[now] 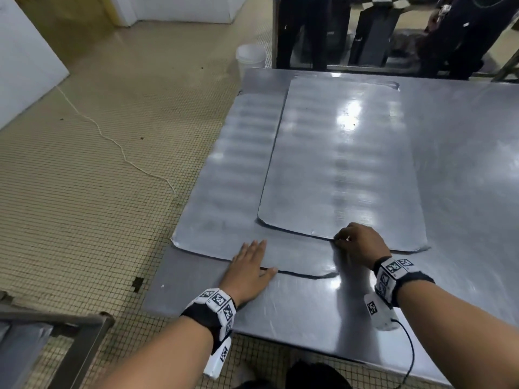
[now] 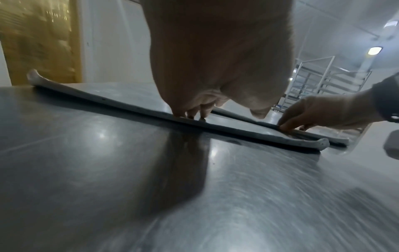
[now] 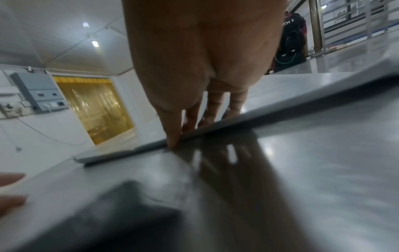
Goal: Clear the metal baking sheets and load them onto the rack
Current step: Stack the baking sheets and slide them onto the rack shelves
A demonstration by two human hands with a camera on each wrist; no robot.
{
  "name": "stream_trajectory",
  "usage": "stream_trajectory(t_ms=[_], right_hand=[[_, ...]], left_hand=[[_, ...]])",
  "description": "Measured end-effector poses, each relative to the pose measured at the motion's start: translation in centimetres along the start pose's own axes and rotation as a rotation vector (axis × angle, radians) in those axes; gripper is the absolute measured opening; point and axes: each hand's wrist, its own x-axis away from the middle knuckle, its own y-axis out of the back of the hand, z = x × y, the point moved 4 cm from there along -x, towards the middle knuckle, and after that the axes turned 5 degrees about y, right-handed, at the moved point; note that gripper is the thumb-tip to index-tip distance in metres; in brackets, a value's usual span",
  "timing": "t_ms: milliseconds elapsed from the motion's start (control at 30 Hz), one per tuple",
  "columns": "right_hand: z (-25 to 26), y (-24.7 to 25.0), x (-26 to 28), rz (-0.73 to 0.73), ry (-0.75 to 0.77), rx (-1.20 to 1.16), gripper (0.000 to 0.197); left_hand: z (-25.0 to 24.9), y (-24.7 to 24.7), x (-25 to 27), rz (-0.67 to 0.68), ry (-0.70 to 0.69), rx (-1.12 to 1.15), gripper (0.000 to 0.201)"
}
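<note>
Two flat metal baking sheets lie overlapped on the steel table [image 1: 466,169]. The lower sheet [image 1: 238,169] sits at the left and juts over the table's left edge. The upper sheet [image 1: 342,164] rests partly on it, to the right. My left hand [image 1: 252,262] lies flat, fingers straight, on the lower sheet's near edge [image 2: 112,100]. My right hand [image 1: 351,240] has curled fingers on top of the upper sheet's near edge [image 3: 302,97], and the thumb tip [image 3: 172,143] is against that edge, pinching it. The upper sheet still lies flat.
A metal rack frame [image 1: 59,321] stands low at my left; a tall tray rack [image 2: 323,81] shows in the background. A white bucket [image 1: 250,56] stands on the floor beyond the table's far left corner. A person [image 1: 463,32] stands behind the table. A cord [image 1: 112,136] crosses the tiled floor.
</note>
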Motion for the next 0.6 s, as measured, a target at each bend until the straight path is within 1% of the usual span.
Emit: stream_trajectory(t_ms=[67,133,200,267,367,467,533,600], right_hand=[[1.9,-0.6,-0.8,0.036,0.004,-0.044,0.010],[3.9,-1.2,-1.4,0.044,0.014,-0.071,0.010],[5.8,-2.0,-1.6,0.045,0.024,-0.072,0.013],[7.4,-3.0,-1.3,0.033,0.027,-0.063,0.016],[9.2,-4.5,-0.3,0.050,0.037,-0.049,0.020],[10.1,-4.8,0.5,0.093,0.047,-0.069,0.021],[9.7,-3.9,0.9,0.066,0.015,-0.100,0.024],[8.2,-2.5,1.0,0.001,-0.040,-0.121,0.028]], left_hand=[[0.2,0.5,1.3,0.002,-0.050,0.120,0.079],[1.0,1.2,2.2,-0.008,-0.068,0.269,0.078],[2.0,2.2,2.7,-0.036,-0.040,0.450,0.073],[3.1,3.2,2.6,-0.096,0.009,0.565,0.067],[3.9,4.1,2.4,-0.153,0.038,0.606,0.055],[4.0,5.0,2.1,-0.189,0.020,0.575,0.043],[3.9,6.0,1.5,-0.229,0.001,0.526,0.037],[3.9,7.5,0.7,-0.294,-0.012,0.508,0.034]])
